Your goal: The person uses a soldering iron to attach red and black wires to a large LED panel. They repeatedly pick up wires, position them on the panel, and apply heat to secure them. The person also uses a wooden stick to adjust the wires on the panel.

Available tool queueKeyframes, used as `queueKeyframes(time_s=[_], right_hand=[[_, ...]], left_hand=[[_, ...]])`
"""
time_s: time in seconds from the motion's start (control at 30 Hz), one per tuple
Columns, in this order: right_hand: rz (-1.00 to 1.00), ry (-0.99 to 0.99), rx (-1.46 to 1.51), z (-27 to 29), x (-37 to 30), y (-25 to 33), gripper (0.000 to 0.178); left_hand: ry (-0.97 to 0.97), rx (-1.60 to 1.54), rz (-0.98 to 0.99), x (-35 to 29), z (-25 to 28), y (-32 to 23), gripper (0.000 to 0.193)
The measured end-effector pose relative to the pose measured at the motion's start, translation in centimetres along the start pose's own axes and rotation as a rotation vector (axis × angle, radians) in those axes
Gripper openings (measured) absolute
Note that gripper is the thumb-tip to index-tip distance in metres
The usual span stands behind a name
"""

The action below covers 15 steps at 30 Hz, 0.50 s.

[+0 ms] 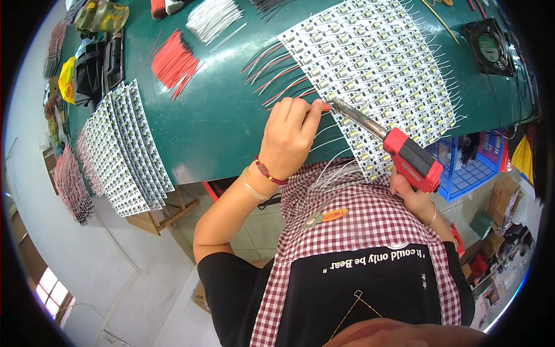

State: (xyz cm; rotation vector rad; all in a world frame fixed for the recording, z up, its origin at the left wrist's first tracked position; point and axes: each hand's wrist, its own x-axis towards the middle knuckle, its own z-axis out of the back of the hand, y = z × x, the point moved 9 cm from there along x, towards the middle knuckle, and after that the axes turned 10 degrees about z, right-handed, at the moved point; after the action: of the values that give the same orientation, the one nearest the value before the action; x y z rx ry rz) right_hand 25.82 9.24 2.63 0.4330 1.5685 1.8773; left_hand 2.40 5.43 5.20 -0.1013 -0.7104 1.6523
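Note:
In my left hand (289, 130) I pinch a small bunch of red wires (326, 107), their ends reaching the left edge of a large white LED circuit board panel (387, 69). My right hand (411, 194) is closed around the grip of a red and black soldering gun (411, 159). Its metal tip points left and sits at the red wire ends; whether it touches a pad is too small to tell. Red, black and white wires stick out from the panel's left edge above my left hand, and white wires below it.
Left of my hands on the green table (219, 127) lie a pile of red wires (175, 62) and white wires (215, 20). Fanned LED panels (130, 150) overhang its left end. A black fan (490, 47) stands at the far right, a blue crate (471, 173) below the table edge.

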Motion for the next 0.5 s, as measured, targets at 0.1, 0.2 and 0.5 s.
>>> queueKeyframes(time_s=[0.1, 0.2, 0.5], right_hand=[[0.017, 0.006, -0.01, 0.09, -0.04, 0.05, 0.026], [0.039, -0.005, 0.035, 0.27, 0.18, 0.23, 0.031], [0.036, -0.008, 0.09, 0.49, -0.08, 0.14, 0.047]], left_hand=[[-0.002, 0.005, -0.001, 0.06, 0.08, 0.02, 0.029], [-0.004, 0.013, -0.002, 0.12, 0.0, -0.15, 0.029], [-0.026, 0.094, -0.037, 0.13, 0.22, -0.22, 0.027]])
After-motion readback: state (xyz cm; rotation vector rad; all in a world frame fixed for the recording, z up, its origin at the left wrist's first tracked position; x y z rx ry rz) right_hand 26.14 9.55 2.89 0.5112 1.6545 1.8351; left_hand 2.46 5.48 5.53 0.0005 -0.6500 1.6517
